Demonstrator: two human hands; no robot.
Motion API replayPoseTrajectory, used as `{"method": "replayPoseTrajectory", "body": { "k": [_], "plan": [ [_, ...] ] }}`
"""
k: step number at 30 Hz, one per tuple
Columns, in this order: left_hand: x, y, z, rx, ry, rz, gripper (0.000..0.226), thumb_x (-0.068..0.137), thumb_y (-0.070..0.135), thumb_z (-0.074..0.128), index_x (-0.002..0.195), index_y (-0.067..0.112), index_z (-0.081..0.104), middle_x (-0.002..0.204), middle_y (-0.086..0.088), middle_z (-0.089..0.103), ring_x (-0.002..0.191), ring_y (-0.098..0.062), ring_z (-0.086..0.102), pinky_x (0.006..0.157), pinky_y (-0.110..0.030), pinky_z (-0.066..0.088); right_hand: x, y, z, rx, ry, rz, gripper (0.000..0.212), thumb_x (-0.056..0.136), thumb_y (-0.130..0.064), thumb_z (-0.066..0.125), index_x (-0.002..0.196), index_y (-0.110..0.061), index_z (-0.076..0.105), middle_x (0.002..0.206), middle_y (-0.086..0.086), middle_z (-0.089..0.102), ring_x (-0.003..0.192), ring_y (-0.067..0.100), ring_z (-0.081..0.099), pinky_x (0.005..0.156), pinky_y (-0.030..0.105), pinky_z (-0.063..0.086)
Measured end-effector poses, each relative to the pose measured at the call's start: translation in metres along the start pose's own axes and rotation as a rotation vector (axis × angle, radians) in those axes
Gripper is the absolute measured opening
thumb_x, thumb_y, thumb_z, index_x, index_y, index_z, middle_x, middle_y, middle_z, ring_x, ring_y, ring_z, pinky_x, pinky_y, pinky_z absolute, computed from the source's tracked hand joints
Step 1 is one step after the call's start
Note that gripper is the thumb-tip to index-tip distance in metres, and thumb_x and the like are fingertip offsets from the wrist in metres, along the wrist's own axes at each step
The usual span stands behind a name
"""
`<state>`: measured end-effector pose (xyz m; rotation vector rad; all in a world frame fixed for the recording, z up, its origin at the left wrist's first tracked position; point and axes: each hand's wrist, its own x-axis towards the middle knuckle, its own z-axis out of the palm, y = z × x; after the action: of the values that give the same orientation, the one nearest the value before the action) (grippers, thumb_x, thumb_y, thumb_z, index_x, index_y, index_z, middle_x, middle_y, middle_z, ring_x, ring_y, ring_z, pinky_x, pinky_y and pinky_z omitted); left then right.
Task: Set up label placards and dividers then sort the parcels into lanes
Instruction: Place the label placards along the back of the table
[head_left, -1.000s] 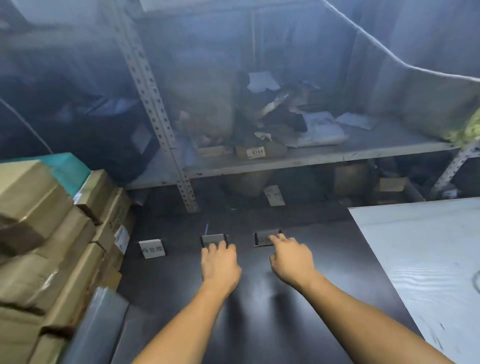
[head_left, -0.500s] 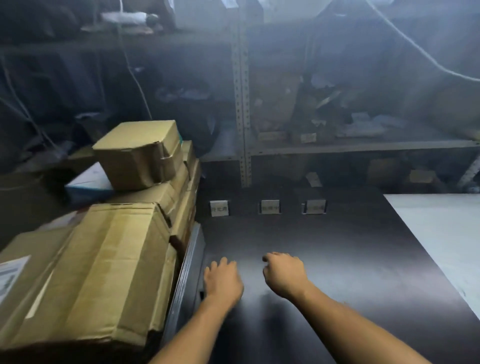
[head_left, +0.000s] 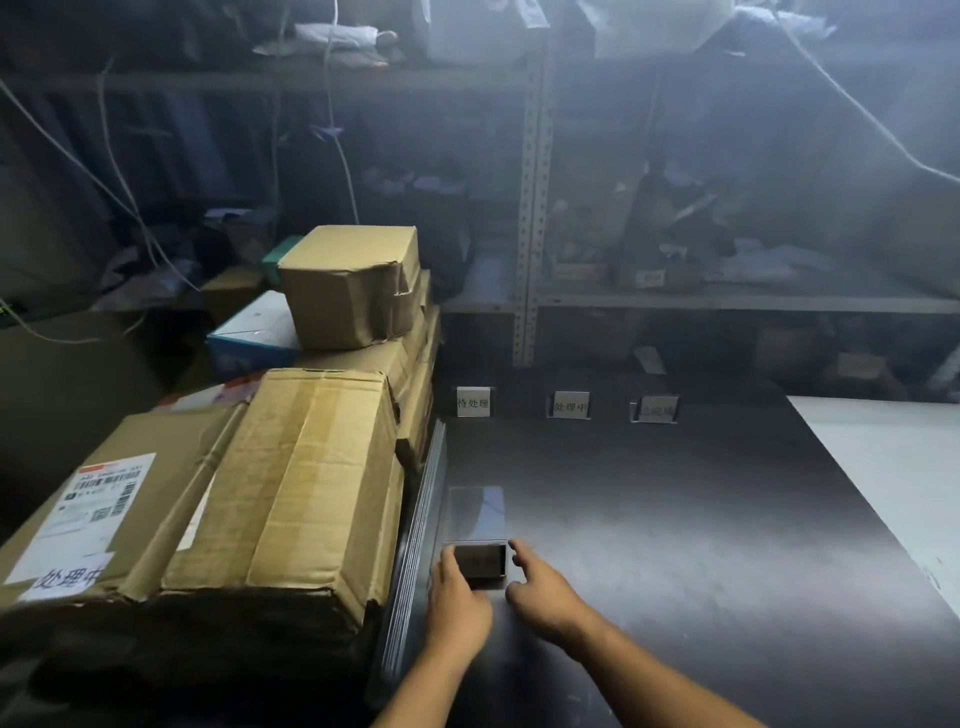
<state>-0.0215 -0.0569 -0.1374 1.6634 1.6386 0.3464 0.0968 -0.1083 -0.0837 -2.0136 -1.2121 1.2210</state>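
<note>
Dark table. Far edge: three label placards in a row, apart from one another: left placard, middle placard, right placard. Left side: cardboard parcels, stacked. Clear divider sheets stand on edge against the parcels. Near left: clear acrylic stand on the table, just beside the sheets. Left hand: fingers curled on the stand's left edge, grasping. Right hand: forefinger and thumb at its right edge; grasp cannot be told
</note>
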Motion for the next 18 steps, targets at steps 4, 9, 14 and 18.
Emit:
{"method": "replayPoseTrajectory", "body": {
  "k": [4,9,14,18],
  "plan": [
    [0.008,-0.001,-0.008,-0.239,-0.031,-0.153,0.068,0.088,-0.003,0.045,0.15,0.02,0.029,0.138,-0.012,0.051,0.105,-0.025,0.053,0.085,-0.03,0.046,0.008,-0.005,0.002,0.12,-0.022,0.025,0.058,0.093,0.008,0.042,0.146,-0.018,0.044,0.133,0.0,0.052,0.119,0.013,0.049,0.101,0.022,0.042],
    [0.027,-0.004,-0.002,-0.364,-0.062,-0.221,0.07,0.085,-0.01,0.045,0.147,0.021,0.038,0.128,-0.009,0.059,0.109,-0.025,0.055,0.088,-0.03,0.041,0.021,0.0,0.007,0.218,-0.04,0.033,0.044,0.087,0.006,0.047,0.118,-0.022,0.059,0.121,0.001,0.065,0.114,0.023,0.062,0.099,0.034,0.052],
    [0.031,0.008,0.003,-0.487,-0.002,-0.252,0.067,0.085,-0.015,0.038,0.142,0.019,0.046,0.128,-0.001,0.057,0.121,-0.026,0.054,0.094,-0.03,0.041,0.025,0.003,-0.001,0.254,0.037,0.09,0.054,0.091,0.006,0.045,0.138,-0.019,0.05,0.134,0.001,0.057,0.11,0.015,0.052,0.094,0.027,0.047],
    [0.042,0.007,0.013,-0.553,0.025,-0.258,0.073,0.082,-0.015,0.039,0.149,0.014,0.042,0.142,-0.008,0.055,0.128,-0.027,0.052,0.107,-0.035,0.04,0.039,0.007,-0.006,0.297,0.083,0.131,0.058,0.094,-0.002,0.046,0.15,-0.018,0.043,0.146,0.0,0.049,0.126,0.017,0.051,0.098,0.021,0.039]
  ]
}}
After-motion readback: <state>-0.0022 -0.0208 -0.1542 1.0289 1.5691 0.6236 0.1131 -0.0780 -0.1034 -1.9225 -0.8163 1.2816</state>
